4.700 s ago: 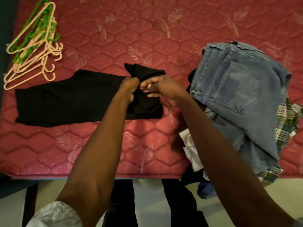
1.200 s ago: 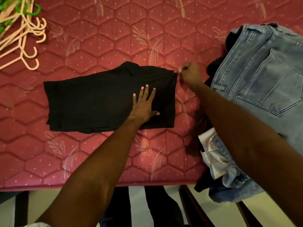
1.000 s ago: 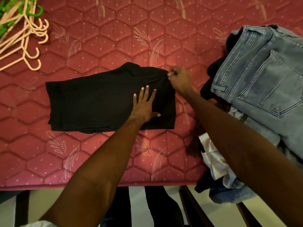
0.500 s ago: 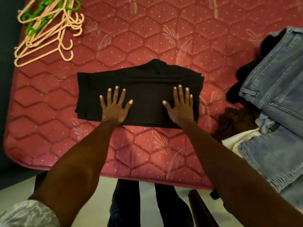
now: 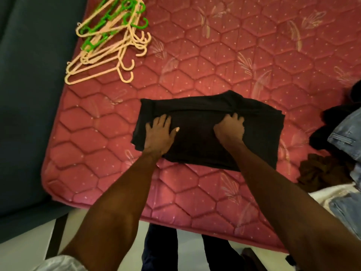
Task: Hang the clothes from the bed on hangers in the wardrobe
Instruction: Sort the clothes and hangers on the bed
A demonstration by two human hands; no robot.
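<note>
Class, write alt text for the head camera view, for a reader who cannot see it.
Two bare hands, left hand flat and right hand with fingers curled, press on a folded black garment on a red quilted mattress. Cream and green hangers lie at its far left corner; jeans top a clothes heap at right.

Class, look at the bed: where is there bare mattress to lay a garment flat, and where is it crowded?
Free: the wide stretch beyond the folded black garment, right of the hangers, and the near strip of mattress on the garment's left. Crowded: the right edge, where the clothes pile sits.
</note>
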